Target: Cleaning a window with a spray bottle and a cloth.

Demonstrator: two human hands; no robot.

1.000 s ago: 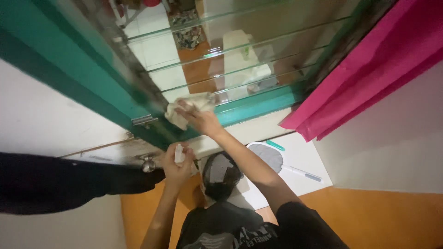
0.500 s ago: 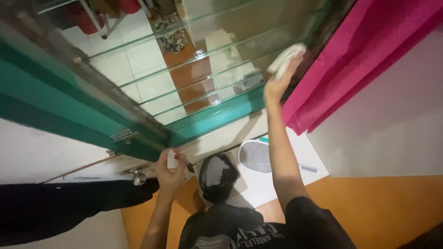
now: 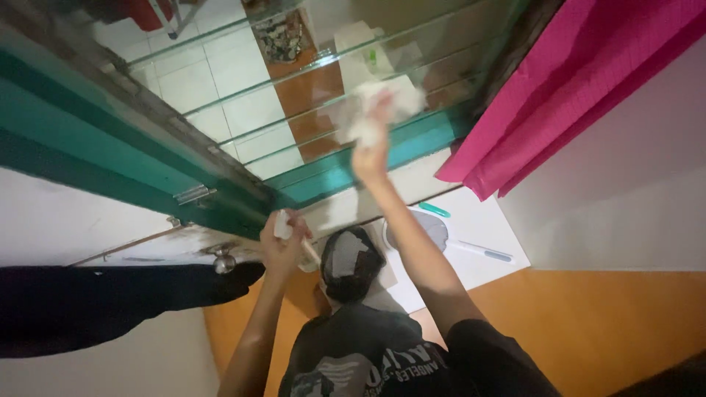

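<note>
A crumpled white cloth [image 3: 379, 110] is bunched in the right hand [image 3: 370, 158] and pressed against the glass louvre slats [image 3: 243, 88] of the teal-framed window [image 3: 88, 162], beside a pink curtain [image 3: 581, 81], while the left hand [image 3: 283, 246] grips a small white spray bottle [image 3: 282, 225] lower down.

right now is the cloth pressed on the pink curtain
No, the right hand presses the white cloth against the glass slats of the window, left of the pink curtain.
</note>
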